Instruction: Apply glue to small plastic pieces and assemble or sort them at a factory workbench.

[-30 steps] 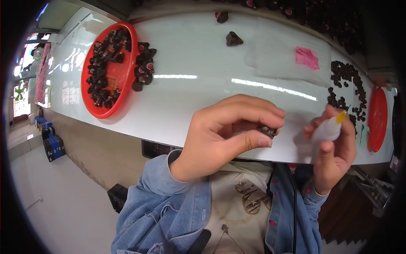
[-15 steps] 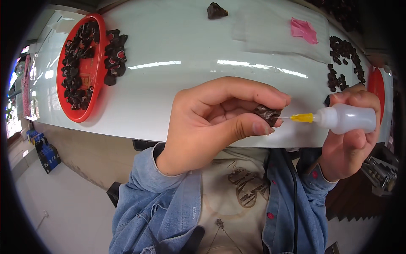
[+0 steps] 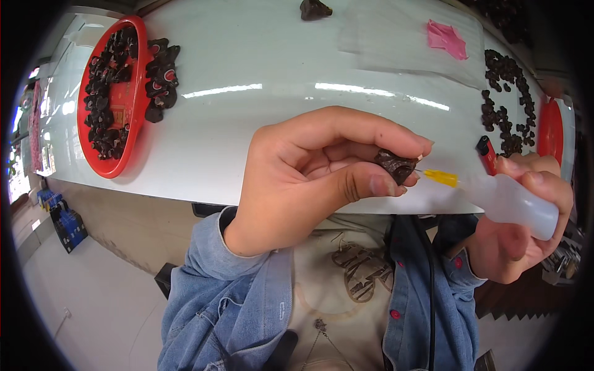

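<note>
Between the thumb and fingers of my left hand [image 3: 297, 173] is a small, dark brown, lumpy piece [image 3: 393, 164], held above the table's near edge. My right hand [image 3: 501, 250] grips a translucent white squeeze bottle [image 3: 521, 208], tilted so its nozzle points up and left. The bottle's yellow needle tip [image 3: 440, 178] is directed at the brown piece. Its thin needle reaches close to the piece's right side; I cannot tell whether the two touch.
A red oval tray [image 3: 140, 93] of dark pieces stands at the left, with more pieces [image 3: 162, 80] beside it. Far off lie a lone dark lump [image 3: 315, 9] and a pink scrap [image 3: 447, 39] on clear sheeting [image 3: 396, 52]. Small dark pieces [image 3: 510, 145] and a red-and-black cylinder [image 3: 487, 154] lie right.
My right hand has moved slightly right and down, and the bottle has tilted with its base lower. The needle has shifted right. My left hand keeps its hold on the brown piece.
</note>
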{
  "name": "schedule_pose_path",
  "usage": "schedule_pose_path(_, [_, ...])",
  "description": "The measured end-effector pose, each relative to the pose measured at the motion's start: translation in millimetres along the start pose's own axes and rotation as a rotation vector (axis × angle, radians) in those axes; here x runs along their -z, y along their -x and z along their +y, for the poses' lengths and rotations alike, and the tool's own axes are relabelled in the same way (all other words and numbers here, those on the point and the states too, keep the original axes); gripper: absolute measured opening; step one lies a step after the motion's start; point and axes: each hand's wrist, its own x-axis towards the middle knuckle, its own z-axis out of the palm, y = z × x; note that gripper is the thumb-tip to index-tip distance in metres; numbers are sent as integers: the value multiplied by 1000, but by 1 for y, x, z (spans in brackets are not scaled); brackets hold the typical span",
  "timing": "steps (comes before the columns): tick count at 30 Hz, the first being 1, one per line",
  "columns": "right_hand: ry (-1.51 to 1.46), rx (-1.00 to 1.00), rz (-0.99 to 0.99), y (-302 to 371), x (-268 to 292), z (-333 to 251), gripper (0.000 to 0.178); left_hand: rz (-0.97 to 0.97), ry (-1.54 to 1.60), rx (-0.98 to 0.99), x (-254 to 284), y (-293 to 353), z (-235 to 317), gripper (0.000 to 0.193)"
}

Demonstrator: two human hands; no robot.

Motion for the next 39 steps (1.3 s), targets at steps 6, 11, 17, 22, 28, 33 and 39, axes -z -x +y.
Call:
schedule_pose_path(6, [-164,-177,232,5,-5,11,37,13,40,28,-4,-2,2,26])
schedule_pose_path(11, [-2,-188,146,-2,-28,21,34,33,-36,37,-5,1,2,27])
schedule_pose_path(17, [368,-267,-25,-5,0,25,33,56,-70,45,-4,1,2,30])
schedule_pose_path(22, [814,-290,6,9,67,30,35,52,-105,45,-8,0,1,29])
schedule_pose_path(28, [800,-436,41,18,74,44,26,50,-134,50,-9,-2,2,27])
schedule_pose_path(33, [793,-406,122,19,71,50,20,56,-128,38,-10,-1,1,27])
schedule_pose_path(39, [696,-477,336,21,70,53,14,41,-116,42,-9,-1,2,27])
